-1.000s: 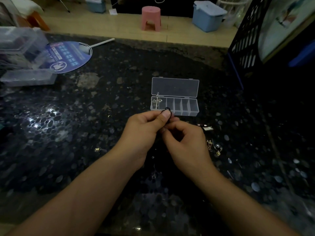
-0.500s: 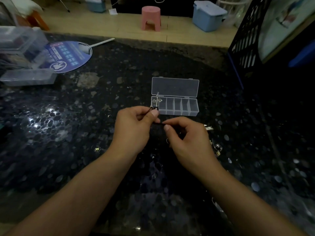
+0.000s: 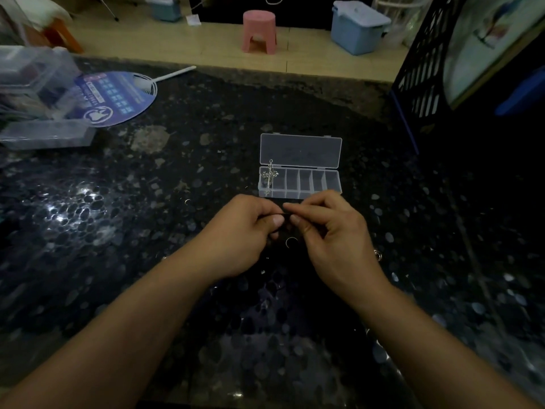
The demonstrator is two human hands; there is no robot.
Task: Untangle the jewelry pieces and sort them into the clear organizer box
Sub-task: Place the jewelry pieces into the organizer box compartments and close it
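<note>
Dark speckled stone makes up the countertop [image 3: 118, 231], with a tan floor beyond it carrying a pink stool [image 3: 259, 32] and a blue bin [image 3: 358, 28]. At the left edge sit some clear plastic containers [image 3: 35, 93] and a round blue hand fan [image 3: 118, 97].

Near the middle, just beyond the hands, lies the clear organizer box [image 3: 300, 184] with its lid folded back. A silver cross pendant [image 3: 269, 175] rests in its leftmost compartment; the other compartments look unfilled.

The left hand [image 3: 239, 234] and right hand [image 3: 333, 231] meet just in front of the box, each pinching between thumb and forefinger a thin black cord [image 3: 283, 214]. The short stretch visible between the fingertips runs left to right, roughly level. Whether it is knotted, or how long it is, cannot be told.

A small ring [image 3: 291, 242] lies on the stone directly under the hands, and a few small metal pieces [image 3: 377, 255] lie just right of the right wrist.

The step in hand appears to be working the cord free. Both hands are about equally near the box, which lies straight ahead of the fingertips.
</note>
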